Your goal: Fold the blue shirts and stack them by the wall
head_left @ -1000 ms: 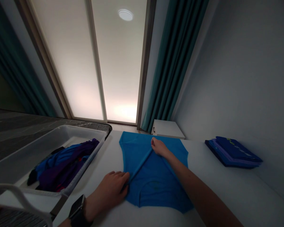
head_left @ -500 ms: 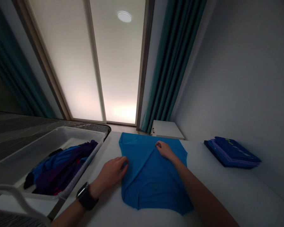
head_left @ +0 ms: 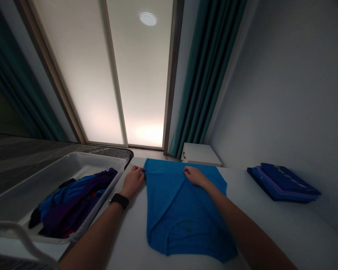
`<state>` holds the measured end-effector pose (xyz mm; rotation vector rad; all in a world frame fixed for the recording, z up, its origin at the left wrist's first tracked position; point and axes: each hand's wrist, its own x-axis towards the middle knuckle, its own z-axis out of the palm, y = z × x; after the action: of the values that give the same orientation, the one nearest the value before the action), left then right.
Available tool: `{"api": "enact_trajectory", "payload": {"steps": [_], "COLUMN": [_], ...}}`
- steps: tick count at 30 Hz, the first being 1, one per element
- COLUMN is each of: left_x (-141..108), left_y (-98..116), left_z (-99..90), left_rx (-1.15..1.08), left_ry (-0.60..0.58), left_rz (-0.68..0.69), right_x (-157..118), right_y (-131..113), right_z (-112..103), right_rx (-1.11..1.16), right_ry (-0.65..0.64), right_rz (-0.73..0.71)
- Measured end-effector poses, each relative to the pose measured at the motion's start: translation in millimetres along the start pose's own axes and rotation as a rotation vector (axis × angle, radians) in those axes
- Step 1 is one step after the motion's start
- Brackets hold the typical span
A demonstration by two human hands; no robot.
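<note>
A blue T-shirt (head_left: 163, 195) lies spread on the white table (head_left: 129, 240), its neckline toward me and a diagonal crease running up its middle. My left hand (head_left: 133, 182), with a dark watch on the wrist, pinches the shirt's left edge near the far left corner. On the upper middle of the shirt, my right hand (head_left: 194, 175) has its fingers closed on a bit of the fabric. My right forearm crosses over the right side of the shirt and hides part of it.
To the left stands a translucent plastic bin (head_left: 81, 157) holding rumpled blue and purple clothes (head_left: 73, 206). A stack of folded dark blue and purple clothes (head_left: 284, 183) sits at the table's right, near the wall. Beyond the far edge is a white cabinet (head_left: 201, 153).
My left hand has moved away from me, from the middle of the shirt's left edge up to its far left corner, and now pinches there. My right hand has stayed nearly in place.
</note>
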<state>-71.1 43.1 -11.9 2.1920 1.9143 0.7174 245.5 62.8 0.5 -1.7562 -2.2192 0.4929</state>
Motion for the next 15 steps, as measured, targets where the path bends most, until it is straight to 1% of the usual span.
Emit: {"api": "enact_trajectory", "payload": {"steps": [4, 8, 11, 15], "left_x": [1, 1, 0, 0], "left_y": [-1, -1, -1, 1], "left_z": [0.3, 0.0, -0.1, -0.6], "left_rx": [0.016, -0.003, -0.011, 0.026], "left_ry": [-0.025, -0.023, -0.036, -0.037], "left_rz": [0.016, 0.027, 0.028, 0.017], "right_x": [29, 54, 62, 63], "right_y": [-32, -64, -74, -74], "right_z": [5, 18, 29, 39], "right_rx": [-0.018, -0.047, -0.072, -0.083], "right_ry": [0.016, 0.035, 0.019, 0.008], "right_rz": [-0.098, -0.178, -0.203, -0.22]}}
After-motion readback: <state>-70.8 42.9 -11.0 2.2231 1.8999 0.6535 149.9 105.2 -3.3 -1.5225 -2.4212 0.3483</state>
